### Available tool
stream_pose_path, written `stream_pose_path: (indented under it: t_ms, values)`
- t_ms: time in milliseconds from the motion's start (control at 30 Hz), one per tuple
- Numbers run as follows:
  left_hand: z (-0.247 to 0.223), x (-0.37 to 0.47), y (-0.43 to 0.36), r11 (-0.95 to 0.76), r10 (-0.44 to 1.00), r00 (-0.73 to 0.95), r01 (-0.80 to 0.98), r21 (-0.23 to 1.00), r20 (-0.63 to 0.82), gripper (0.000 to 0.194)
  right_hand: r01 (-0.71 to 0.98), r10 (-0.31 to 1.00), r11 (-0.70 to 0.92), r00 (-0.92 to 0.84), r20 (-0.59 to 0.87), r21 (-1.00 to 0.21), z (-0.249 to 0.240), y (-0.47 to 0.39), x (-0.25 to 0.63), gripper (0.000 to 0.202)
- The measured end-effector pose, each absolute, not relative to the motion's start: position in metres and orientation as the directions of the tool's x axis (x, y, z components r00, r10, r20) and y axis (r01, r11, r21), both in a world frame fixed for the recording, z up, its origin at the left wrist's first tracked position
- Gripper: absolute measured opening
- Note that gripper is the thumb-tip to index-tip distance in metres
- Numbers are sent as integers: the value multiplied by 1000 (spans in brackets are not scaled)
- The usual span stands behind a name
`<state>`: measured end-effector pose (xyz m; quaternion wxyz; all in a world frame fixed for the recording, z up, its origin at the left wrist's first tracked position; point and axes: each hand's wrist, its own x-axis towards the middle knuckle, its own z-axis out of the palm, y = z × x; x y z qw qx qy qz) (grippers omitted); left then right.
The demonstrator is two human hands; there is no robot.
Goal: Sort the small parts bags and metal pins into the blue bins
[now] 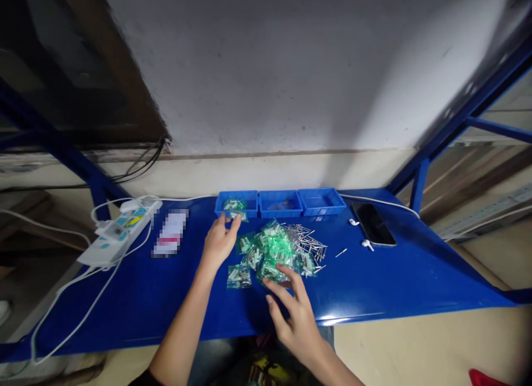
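My left hand [220, 243] is raised in front of the left blue bin [220, 209], fingertips gripping a small clear green-tinted packet [240, 215] at its front edge. More such packets lie inside that bin. My right hand [293, 314] hovers at the near edge of a heap of green packets [272, 244], its fingers curved and apart, with nothing visible between them. One packet with small pieces inside [239, 276] lies flat between the two hands. Loose thin metal pins [307, 239], resembling rivets, spread out right of the heap.
A middle bin [281, 213] with a few small pieces and a right bin [322, 211] stand along the back. Further right are a phone [376, 225], white earbuds [367, 244] and one loose pin [341, 253]. A power strip [120, 233] with white cables occupies the table's left side.
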<state>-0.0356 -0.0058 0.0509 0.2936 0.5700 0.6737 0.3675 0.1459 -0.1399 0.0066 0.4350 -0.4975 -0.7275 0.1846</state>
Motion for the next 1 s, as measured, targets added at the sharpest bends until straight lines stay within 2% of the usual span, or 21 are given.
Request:
stream_pose_path:
  t_ms: [67, 100, 200, 267, 367, 433, 533, 633, 767, 867, 1000]
  values:
    - [42, -43, -8, 60, 977, -181, 734, 676, 110, 57, 572, 894, 409, -93, 439, -711, 3, -142, 149, 36]
    - [36, -47, -15, 32, 986, -127, 779, 627, 107, 52, 581, 900, 387, -69, 430, -716, 0, -142, 152, 34]
    - [16, -57, -41, -49, 999, 34, 829, 557, 37, 35, 604, 915, 331, -18, 403, -725, -12, -144, 159, 25]
    - [9, -61, -51, -44, 999, 23, 849, 527, 45, 31, 603, 920, 329, -31, 391, -726, -19, -144, 162, 22]
    - [7, -65, -40, 33, 988, -99, 883, 468, 116, 34, 587, 916, 361, -76, 395, -725, -26, -141, 160, 21]
    - [8, -64, -21, 68, 984, -129, 910, 410, 123, 43, 582, 906, 381, -81, 416, -718, -30, -138, 156, 21]
    - [7, -61, 7, 12, 997, -36, 952, 305, 73, 54, 596, 893, 384, -45, 448, -705, -35, -136, 153, 21]
    - [7, -61, 16, -39, 999, 29, 967, 253, 43, 48, 615, 882, 353, 33, 471, -705, -39, -136, 155, 20]
    - [13, -65, 9, 66, 996, -79, 964, 258, 38, 37, 617, 885, 322, 72, 460, -718, -40, -136, 156, 19]
    - [16, -68, 5, 165, 979, -197, 925, 342, 60, 30, 602, 894, 353, 9, 448, -716, -38, -135, 154, 20]
    - [12, -68, 4, 150, 967, -227, 876, 459, 117, 31, 596, 898, 373, -37, 439, -712, -39, -135, 153, 20]
